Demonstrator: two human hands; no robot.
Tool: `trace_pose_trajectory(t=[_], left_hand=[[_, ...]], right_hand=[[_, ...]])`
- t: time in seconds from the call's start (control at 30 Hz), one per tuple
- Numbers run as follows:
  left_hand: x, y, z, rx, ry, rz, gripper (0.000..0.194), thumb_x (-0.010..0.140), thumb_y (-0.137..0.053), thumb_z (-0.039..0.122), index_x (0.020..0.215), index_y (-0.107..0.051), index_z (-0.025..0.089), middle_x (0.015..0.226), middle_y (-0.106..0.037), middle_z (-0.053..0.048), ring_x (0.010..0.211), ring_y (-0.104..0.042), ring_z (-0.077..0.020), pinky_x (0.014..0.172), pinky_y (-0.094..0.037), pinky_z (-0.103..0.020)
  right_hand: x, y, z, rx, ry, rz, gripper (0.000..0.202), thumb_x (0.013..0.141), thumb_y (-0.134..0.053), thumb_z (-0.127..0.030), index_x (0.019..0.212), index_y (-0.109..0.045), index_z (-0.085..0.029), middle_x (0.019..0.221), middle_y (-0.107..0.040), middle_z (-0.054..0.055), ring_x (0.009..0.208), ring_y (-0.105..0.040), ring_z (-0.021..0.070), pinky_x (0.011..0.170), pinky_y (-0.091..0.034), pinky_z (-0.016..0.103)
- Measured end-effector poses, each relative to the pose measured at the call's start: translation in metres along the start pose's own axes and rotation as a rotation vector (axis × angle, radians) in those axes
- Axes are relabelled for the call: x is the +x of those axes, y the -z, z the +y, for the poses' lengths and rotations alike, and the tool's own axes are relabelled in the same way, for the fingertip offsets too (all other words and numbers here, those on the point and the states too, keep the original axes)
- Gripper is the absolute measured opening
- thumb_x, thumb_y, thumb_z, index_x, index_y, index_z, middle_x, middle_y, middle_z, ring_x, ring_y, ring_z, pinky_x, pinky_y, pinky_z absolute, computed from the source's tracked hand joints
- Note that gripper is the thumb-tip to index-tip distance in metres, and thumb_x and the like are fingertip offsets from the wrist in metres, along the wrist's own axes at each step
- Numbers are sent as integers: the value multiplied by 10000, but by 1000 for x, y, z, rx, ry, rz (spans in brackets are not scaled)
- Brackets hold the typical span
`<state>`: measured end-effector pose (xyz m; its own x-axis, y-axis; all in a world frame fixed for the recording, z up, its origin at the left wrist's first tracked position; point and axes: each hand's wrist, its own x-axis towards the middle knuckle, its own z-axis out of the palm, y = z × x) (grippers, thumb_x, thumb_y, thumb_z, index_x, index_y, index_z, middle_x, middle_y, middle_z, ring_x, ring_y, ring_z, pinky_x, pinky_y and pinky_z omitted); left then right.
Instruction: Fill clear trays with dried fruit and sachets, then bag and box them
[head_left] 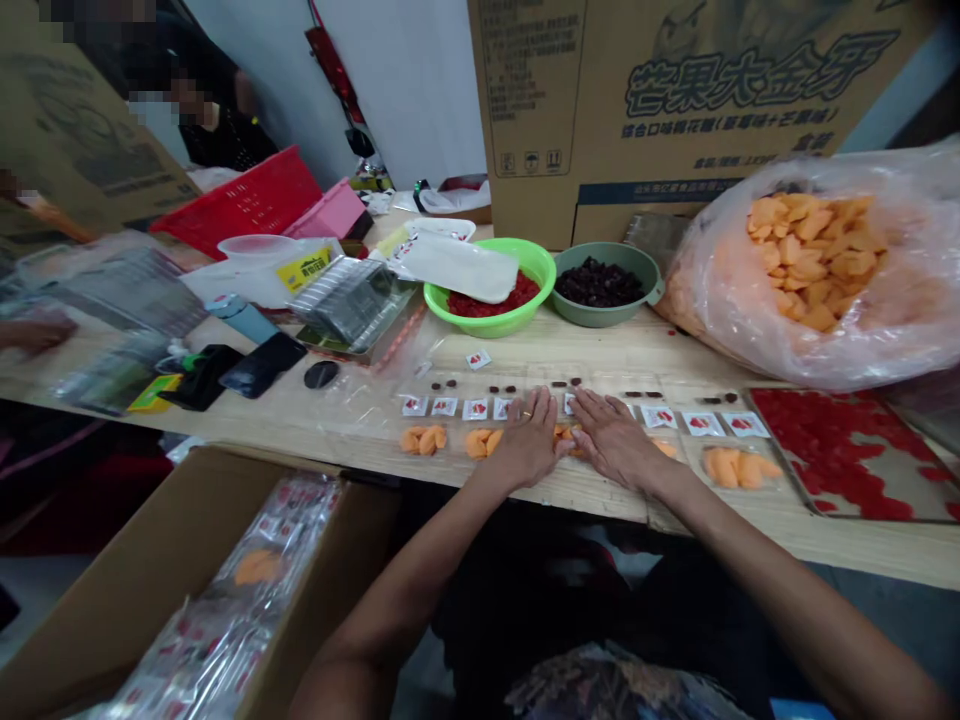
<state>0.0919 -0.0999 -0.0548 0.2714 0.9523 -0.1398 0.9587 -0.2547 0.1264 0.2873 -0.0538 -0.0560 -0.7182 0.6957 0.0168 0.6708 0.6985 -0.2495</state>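
Note:
A row of clear plastic trays lies along the front of the table, holding orange candy pieces (739, 467), small white sachets with a red print (702, 425) and small dark candy pieces (638, 394). Flat over the middle of this row rests my left hand (529, 442), a ring on one finger, its fingers stretched forward. Close beside it, my right hand (613, 438) also lies with straight fingers over the sachets and orange pieces. Both palms face down, hiding part of the trays beneath. I see nothing gripped in either hand. One loose sachet (478, 359) lies behind the row.
Behind stand a green bowl (491, 326) of red pieces and a grey-green bowl (651, 290) of dark ones. A big plastic bag (701, 300) of orange candy and a tray (806, 500) of red pieces are at right. An open carton (90, 590) stands lower left; another person's hand (37, 332) is far left.

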Motion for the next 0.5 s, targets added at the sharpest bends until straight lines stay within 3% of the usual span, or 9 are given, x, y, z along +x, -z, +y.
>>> trace_pose_trajectory(t=[0.1, 0.2, 0.27, 0.37, 0.5], left_hand=[[3, 26, -22, -56, 48, 150, 636, 1046, -343, 446, 1596, -296, 132, 1684, -246, -186, 1566, -253, -301, 1248, -266, -542], [20, 60, -71, -74, 261, 295, 487, 1020, -381, 281, 1472, -501, 147, 1547, -502, -175, 1426, -479, -275, 1186, -362, -473], [36, 77, -108, -82, 422, 255, 406, 1000, -381, 220, 1291, -656, 153, 1334, -674, -159, 1255, -613, -263, 1083, -448, -402], [59, 84, -151, -90, 548, 139, 287, 951, -507, 276, 1038, -745, 141, 1083, -749, -154, 1073, -679, -276, 935, -506, -358], [79, 70, -175, -131, 565, 54, 286, 822, -708, 387, 947, -749, 133, 975, -750, -143, 957, -689, -277, 842, -514, -335]], right_hand=[[-10, 11, 4, 42, -37, 68, 609, 1083, -239, -414, 1584, -402, -109, 1670, -269, 170, 1550, -264, 305, 1236, -287, 551], [-25, 20, 13, 129, -108, 143, 597, 1082, -264, -448, 1596, -382, -168, 1674, -271, 162, 1542, -286, 312, 1203, -339, 582], [-35, 21, 18, 181, -142, 176, 574, 1075, -300, -433, 1574, -409, -172, 1652, -320, 178, 1518, -338, 327, 1173, -378, 597], [-49, 18, 20, 219, -155, 235, 524, 1054, -353, -364, 1542, -442, -193, 1618, -386, 174, 1489, -393, 326, 1161, -396, 602], [-71, 16, 17, 237, -167, 258, 510, 1030, -389, -313, 1527, -453, -216, 1614, -400, 146, 1486, -397, 318, 1203, -341, 607]])
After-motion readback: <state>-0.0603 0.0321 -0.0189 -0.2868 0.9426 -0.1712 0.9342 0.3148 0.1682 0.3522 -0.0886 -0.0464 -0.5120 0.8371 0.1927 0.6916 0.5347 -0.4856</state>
